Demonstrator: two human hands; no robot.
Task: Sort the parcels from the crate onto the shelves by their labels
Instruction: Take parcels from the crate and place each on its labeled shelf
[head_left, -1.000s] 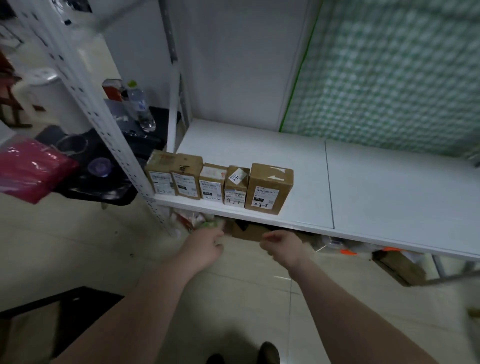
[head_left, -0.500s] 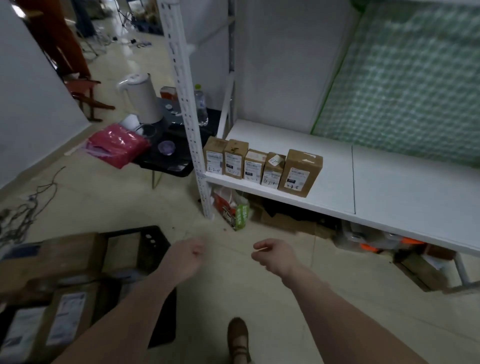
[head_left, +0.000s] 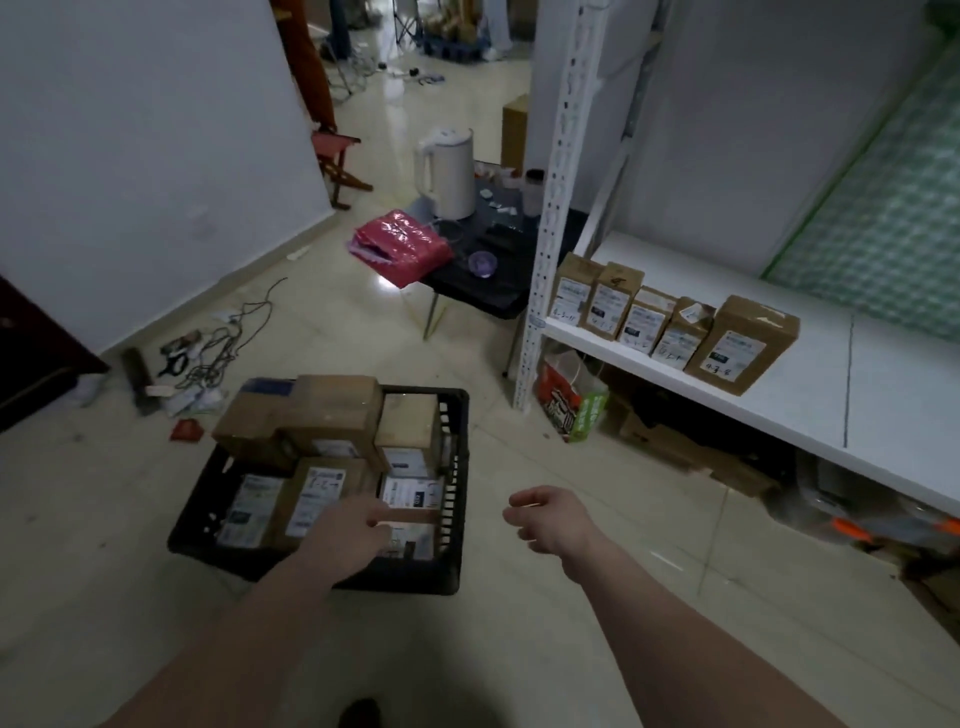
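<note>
While left hand (head_left: 349, 535) hangs over crate (head_left: 415, 579) near edge, fingers loosely curled, right hand (head_left: 550, 522), curled alike, empty, over open floor right of crate.

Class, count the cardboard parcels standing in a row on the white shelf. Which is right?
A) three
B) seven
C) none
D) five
D: five brown labelled parcels stand side by side at the left end of the white shelf.
</note>
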